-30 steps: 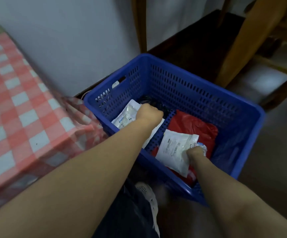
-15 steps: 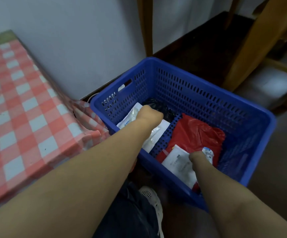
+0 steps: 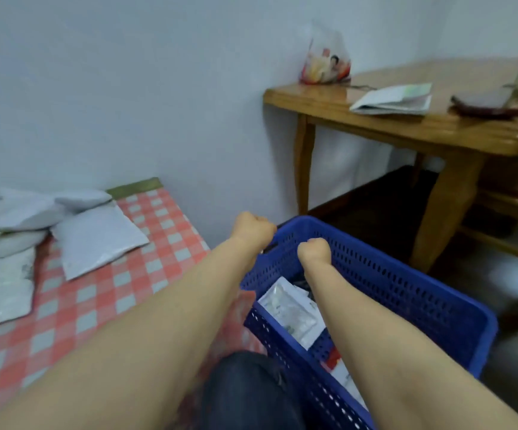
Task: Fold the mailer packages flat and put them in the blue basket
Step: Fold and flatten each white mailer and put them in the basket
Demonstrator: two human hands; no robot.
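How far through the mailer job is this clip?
Partway. Done: a white mailer lies in the blue basket. In hand: nothing; the left hand and right hand are curled and hold nothing. Left: several white mailers sit on the checked tablecloth.

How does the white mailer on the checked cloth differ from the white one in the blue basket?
The white plastic mailer on the red-checked cloth lies fully in view; the white mailer in the blue perforated plastic basket is partly hidden behind the rim. The cloth one looks plain, while the basket one seems to carry print, too blurred to read. Both are white and untouched.
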